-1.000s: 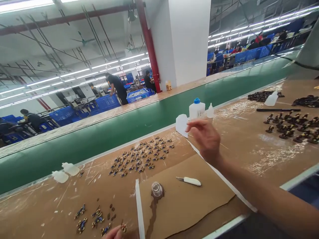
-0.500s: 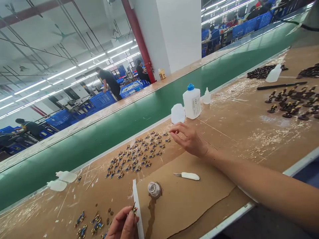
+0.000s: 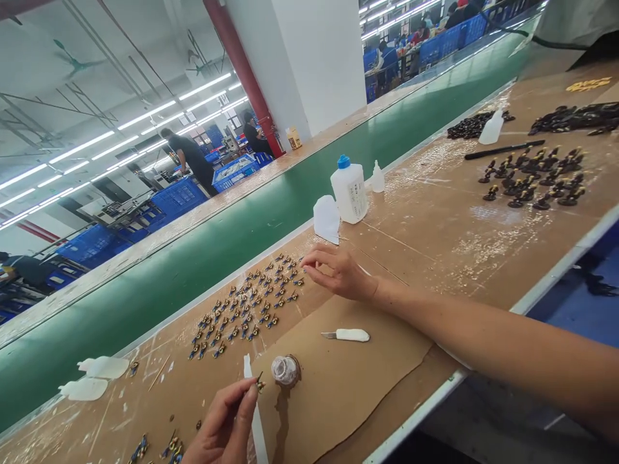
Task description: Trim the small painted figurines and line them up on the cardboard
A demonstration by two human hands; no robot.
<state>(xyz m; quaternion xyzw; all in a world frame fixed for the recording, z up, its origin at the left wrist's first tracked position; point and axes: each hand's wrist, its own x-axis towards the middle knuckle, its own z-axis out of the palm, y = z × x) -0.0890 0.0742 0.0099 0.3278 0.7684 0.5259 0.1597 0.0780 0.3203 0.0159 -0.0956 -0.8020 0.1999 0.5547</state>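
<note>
From my end, the bottom edge cuts off the lower part of the bare left hand (image 3: pixel 214 426), and its thumb and finger cover much of the small dark-and-yellowish figurine (image 3: pixel 261 386), too tiny for me to make out in detail. I can't tell whether the curled fingertips of the bare right hand (image 3: pixel 342 274) hold anything. The small blue-and-yellow figurines (image 3: pixel 140 448) at lower left run out of my view, and I can't read the fine print on the white plastic bottle with a blue cap (image 3: pixel 345 188).

Your left hand (image 3: pixel 223 424) and right hand (image 3: pixel 341 272) are bare. Your uncovered right forearm (image 3: pixel 476 335) narrows toward the wrist (image 3: pixel 380 290).
</note>
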